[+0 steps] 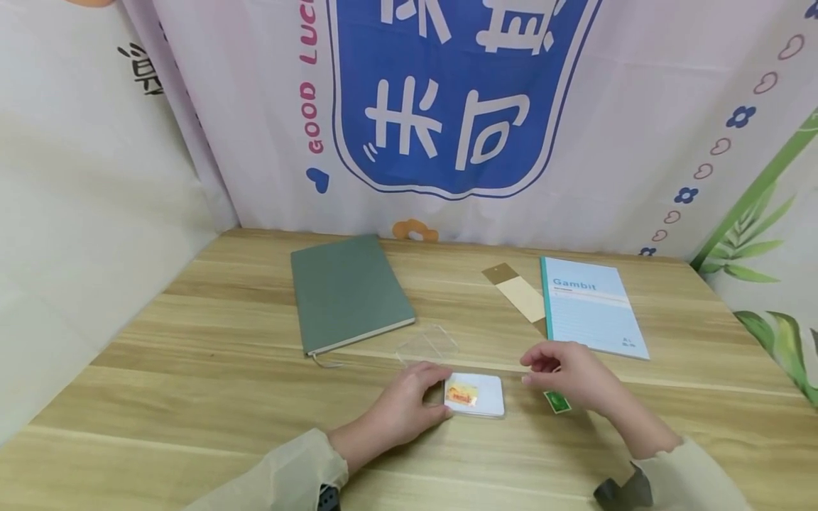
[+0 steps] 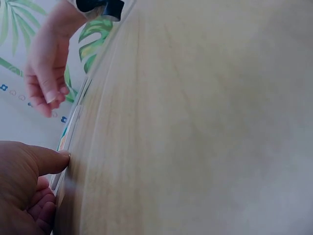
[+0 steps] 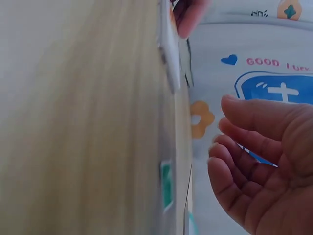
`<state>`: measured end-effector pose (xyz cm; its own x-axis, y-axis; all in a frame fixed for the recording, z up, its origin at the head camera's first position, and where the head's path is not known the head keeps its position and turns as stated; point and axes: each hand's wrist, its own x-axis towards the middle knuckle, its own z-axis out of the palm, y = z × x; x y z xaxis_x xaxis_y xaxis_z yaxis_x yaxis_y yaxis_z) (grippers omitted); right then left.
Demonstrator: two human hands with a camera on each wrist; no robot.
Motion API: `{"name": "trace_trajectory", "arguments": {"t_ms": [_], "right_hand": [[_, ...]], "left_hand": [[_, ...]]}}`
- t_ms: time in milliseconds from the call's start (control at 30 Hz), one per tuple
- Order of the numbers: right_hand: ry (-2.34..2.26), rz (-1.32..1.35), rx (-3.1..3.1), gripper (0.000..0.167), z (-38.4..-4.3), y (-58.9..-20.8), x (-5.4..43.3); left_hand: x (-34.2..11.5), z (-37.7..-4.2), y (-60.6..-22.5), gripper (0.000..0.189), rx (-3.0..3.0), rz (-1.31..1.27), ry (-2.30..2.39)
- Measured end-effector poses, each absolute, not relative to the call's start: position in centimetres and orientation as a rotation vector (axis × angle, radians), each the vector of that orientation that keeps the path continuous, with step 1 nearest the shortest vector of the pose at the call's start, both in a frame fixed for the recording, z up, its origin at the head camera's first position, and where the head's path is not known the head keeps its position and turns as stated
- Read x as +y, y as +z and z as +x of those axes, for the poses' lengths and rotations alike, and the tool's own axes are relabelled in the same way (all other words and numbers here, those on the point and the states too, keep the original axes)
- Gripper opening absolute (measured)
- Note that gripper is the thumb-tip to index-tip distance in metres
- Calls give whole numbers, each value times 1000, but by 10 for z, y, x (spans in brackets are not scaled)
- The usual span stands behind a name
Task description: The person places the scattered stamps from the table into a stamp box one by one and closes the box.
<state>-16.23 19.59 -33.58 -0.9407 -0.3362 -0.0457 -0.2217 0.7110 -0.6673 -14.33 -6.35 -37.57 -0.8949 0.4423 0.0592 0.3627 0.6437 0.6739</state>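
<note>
My left hand [image 1: 405,403] holds the left end of a thin, white, round-cornered stack that looks like a small pad or cards [image 1: 491,394], thumb at the near corner and fingers at the far one. A yellow and orange picture piece [image 1: 461,394] lies on the stack's left part. To the right, my right hand [image 1: 575,375] hovers over the table, its fingers loosely bent and nothing seen between them. Under it lies a small green, pale-edged piece like a stamp [image 1: 558,402], partly covered by the hand; the right wrist view shows this green piece [image 3: 167,185] flat on the table.
Behind the left hand is a clear plastic piece [image 1: 429,345], and farther back a dark green notebook [image 1: 348,294] with a ribbon. At the back right, a brown and cream card strip [image 1: 516,292] lies against a light blue "Gambit" notebook [image 1: 591,305]. Printed cloth [image 1: 268,142] hangs behind the table.
</note>
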Motion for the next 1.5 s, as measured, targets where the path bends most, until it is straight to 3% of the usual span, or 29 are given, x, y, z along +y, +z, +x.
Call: {"name": "trace_trajectory", "arguments": {"t_ms": [567, 1033, 1500], "right_hand": [[-1067, -472, 2656, 26, -156, -358, 236], [-1044, -418, 2669, 9, -160, -361, 237], [-1080, -413, 2655, 8, -157, -360, 233]], "left_hand": [[-64, -144, -377, 50, 2736, 669, 1084], [-65, -145, -377, 48, 2740, 683, 1090], [-65, -145, -376, 49, 2735, 687, 1082]]}}
